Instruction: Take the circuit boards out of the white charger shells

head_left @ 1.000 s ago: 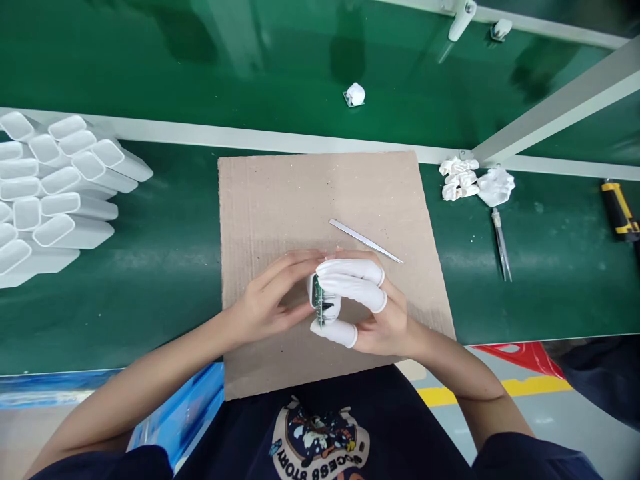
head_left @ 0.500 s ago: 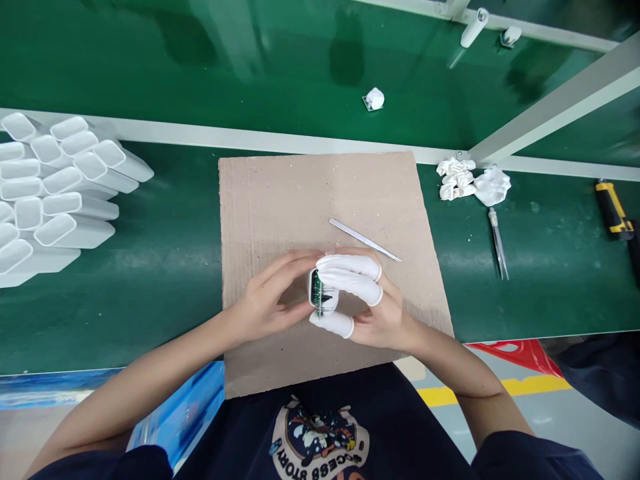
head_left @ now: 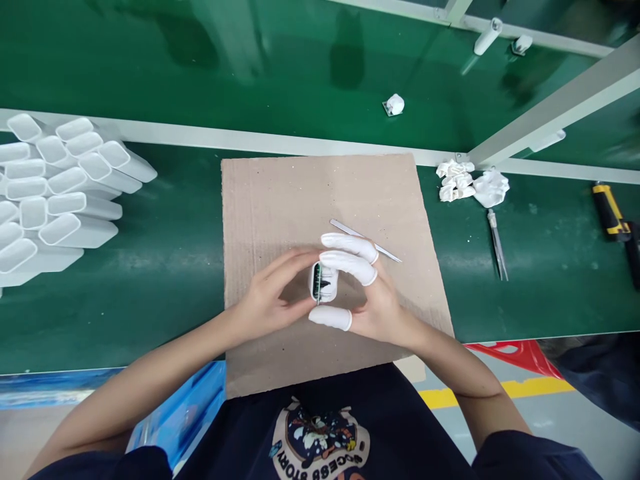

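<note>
Between my two hands is a white plastic housing (head_left: pixel 330 288), its open end facing up. A green circuit board (head_left: pixel 319 283) with a dark part beside it stands at that opening. My left hand (head_left: pixel 273 293) grips the housing from the left, fingers above and thumb below. My right hand (head_left: pixel 373 293) wears white finger cots on the thumb and two fingers. Its thumb and a finger close on the two ends of the board, while the other covered finger is raised. Metal tweezers (head_left: pixel 385 252) lie just beyond, partly behind the right fingers.
A cardboard sheet (head_left: pixel 270 200) lies under my hands on the green bench (head_left: pixel 185 267). Several white tubular housings (head_left: pixel 83 230) are stacked at left. On the right are crumpled finger cots (head_left: pixel 456 180), a second tweezers (head_left: pixel 497 245) and a yellow-black tool (head_left: pixel 611 212). A small board with white material (head_left: pixel 395 105) sits on the shelf.
The circuit board sits lower and straighter in the housing. My right-hand fingers have spread a little, one finger rising. The left hand has barely moved, and the view has shifted slightly.
</note>
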A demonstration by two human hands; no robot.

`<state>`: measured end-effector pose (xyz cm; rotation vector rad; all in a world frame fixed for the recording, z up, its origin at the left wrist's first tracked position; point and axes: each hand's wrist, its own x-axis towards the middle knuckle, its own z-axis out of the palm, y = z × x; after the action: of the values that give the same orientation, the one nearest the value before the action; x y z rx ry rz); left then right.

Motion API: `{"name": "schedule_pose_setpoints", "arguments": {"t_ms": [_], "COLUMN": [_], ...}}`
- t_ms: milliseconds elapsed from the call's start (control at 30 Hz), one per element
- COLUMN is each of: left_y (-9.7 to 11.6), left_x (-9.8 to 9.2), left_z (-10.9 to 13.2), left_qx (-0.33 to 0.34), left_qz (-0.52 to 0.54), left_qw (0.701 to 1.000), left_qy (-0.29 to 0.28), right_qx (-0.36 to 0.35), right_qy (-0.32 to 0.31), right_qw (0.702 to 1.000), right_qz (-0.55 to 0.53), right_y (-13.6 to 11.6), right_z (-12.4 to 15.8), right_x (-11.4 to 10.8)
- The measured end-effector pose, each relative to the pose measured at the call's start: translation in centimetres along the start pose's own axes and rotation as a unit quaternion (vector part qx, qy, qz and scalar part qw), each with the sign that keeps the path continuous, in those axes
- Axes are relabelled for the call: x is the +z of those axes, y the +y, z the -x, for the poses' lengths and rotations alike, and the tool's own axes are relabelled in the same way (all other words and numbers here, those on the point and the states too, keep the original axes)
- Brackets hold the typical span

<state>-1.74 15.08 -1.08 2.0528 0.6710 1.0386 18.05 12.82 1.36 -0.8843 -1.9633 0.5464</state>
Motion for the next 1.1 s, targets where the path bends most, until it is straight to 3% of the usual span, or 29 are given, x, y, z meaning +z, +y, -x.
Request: {"name": "schedule_pose_setpoints", "arguments": {"t_ms": [267, 467, 900, 1033, 1100], "left_y": [0.4, 0.2, -0.2, 0.2, 0.5], "left_x": [-0.5, -0.4, -0.3, -0.9, -1.3], "left_z": [-0.5, -0.4, -0.2, -0.6, -0.7], "left_qx": [-0.008, 0.005, -0.009, -0.034, -0.02], "left_qz": [0.043, 0.023, 0.013, 0.029, 0.031], "left_qw": [0.999, 0.999, 1.0, 0.999, 0.999], "left_qy": [-0.024, -0.024, -0.02, -0.015, 0.003], "right_qx": [-0.135, -0.161, -0.131, -0.069, -0.034], "right_qy": [0.006, -0.02, -0.049, -0.076, -0.052], "right_qw": [0.981, 0.967, 0.974, 0.991, 0.997], "right_qz": [0.141, 0.197, 0.177, 0.084, 0.036], "right_y": [1.5, 2.1, 2.7, 2.4, 2.0], "right_z": [0.2, 0.8, 1.0, 0.5, 0.3], "right_x": [-1.3, -1.4, -0.7, -1.3, -1.9]}}
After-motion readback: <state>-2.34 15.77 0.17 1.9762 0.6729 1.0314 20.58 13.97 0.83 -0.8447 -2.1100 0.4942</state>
